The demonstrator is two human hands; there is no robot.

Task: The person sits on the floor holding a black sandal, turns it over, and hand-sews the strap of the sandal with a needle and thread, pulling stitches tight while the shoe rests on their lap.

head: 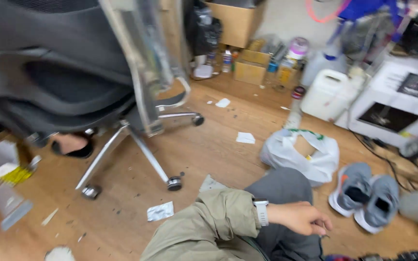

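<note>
A hand [300,218] extends from an olive fabric sleeve [209,227] with a pale strap wristwatch [261,212] at the wrist; whether it is the left or the right cannot be told. It rests low over a grey trousered knee [281,191], fingers curled and pressed together around a small dark item too blurred to identify. Just beyond the knee lies a crumpled white plastic bag [300,153]; a pair of grey mesh sneakers [366,193] sits to its right. A black mesh office chair [59,67] on a chrome wheeled base [136,145] stands on the scuffed wooden floor [218,145], with open boards between chair and knee. A white plastic jerrycan [326,94] stands near the wall.
</note>
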